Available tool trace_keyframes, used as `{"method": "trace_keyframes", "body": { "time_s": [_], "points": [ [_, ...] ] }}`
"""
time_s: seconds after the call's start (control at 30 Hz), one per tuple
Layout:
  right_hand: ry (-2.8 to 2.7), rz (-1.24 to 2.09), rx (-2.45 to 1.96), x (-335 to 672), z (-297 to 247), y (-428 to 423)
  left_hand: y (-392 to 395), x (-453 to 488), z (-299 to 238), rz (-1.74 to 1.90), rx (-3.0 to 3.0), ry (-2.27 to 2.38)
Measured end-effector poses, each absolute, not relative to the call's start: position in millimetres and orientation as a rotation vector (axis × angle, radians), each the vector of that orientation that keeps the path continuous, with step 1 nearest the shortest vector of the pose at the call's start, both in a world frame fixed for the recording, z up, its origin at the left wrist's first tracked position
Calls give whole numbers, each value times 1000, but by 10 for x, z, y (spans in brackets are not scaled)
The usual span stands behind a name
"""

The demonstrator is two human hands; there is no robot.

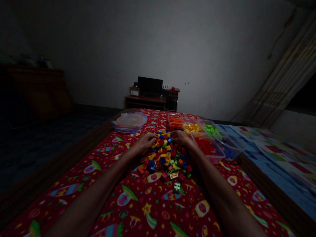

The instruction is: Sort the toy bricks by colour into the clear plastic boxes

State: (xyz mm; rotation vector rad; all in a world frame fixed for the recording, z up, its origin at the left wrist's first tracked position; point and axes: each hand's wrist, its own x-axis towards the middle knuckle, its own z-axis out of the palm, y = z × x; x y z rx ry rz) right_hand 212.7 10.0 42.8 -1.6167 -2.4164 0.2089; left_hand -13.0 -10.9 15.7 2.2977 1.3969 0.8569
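Note:
A loose pile of small toy building bricks (161, 160) in red, yellow, blue, green and orange lies on a red patterned tablecloth (138, 210). At the pile's left edge is my left hand (145, 143), its fingers bent together over the bricks. Across from it, my right hand (181, 137) reaches in with curled fingers among blue and yellow bricks. Whatever either hand's fingertips hold is too small and dark to make out. A green brick (177, 187) lies apart, nearest to me, and a tan brick (173, 175) sits at the pile's near edge.
Clear tubs of sorted bricks stand at the right: orange (176, 122), yellow (192, 127), light green (210, 129), red (205, 145) and blue (230, 152). Stacked clear lids (130, 122) lie at the back left. A patterned bedspread (269, 140) is beyond the table's right edge.

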Motion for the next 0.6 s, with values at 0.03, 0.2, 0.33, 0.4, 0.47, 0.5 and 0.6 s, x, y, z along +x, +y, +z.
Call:
{"method": "trace_keyframes", "body": {
  "time_s": [0.03,0.2,0.33,0.4,0.47,0.5,0.6],
  "points": [
    [-2439,229,-1604,2129,439,90,-113,-133,166,866,2299,1396],
    [-2542,281,-1585,2201,477,44,-133,-140,180,889,2305,1390],
    [-2372,281,-1555,2266,471,63,-128,-109,164,902,2268,1332],
    [-2243,325,-1500,2276,479,67,-106,-79,149,913,2272,1327],
    [-2139,490,-1416,2265,504,43,-76,-45,127,908,2323,1336],
    [-2086,611,-1371,2252,520,20,-61,-30,114,900,2353,1340],
    [-1860,949,-1241,2202,578,-85,-34,-3,81,890,2372,1368]
  ]
}}
